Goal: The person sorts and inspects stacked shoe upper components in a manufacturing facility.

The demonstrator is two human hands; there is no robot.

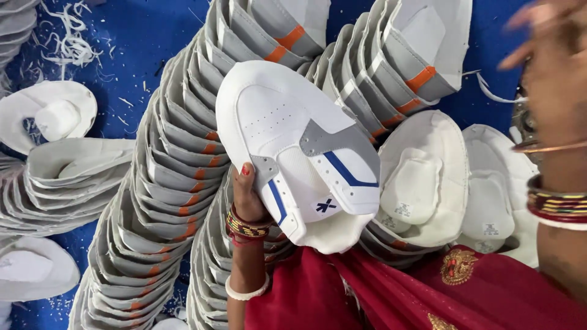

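Observation:
My left hand [249, 197] holds up a flat white shoe upper [293, 143] with grey panels and blue stripes, thumb pressed on its near edge. Bangles ring that wrist. My right hand [553, 55] is raised at the upper right, blurred, fingers spread, with nothing seen in it; bangles [557, 205] circle its forearm. Behind the held piece run long overlapping stacks of the same white and grey uppers [174, 177] with orange tabs. A red cloth with gold embroidery [428, 290] covers my lap at the bottom.
More stacked uppers [397, 55] fan out at top right, and inside-out white ones [428, 183] lie at right. Other piles [61, 177] sit at left on a blue surface [134, 49] strewn with white trimmings [73, 33].

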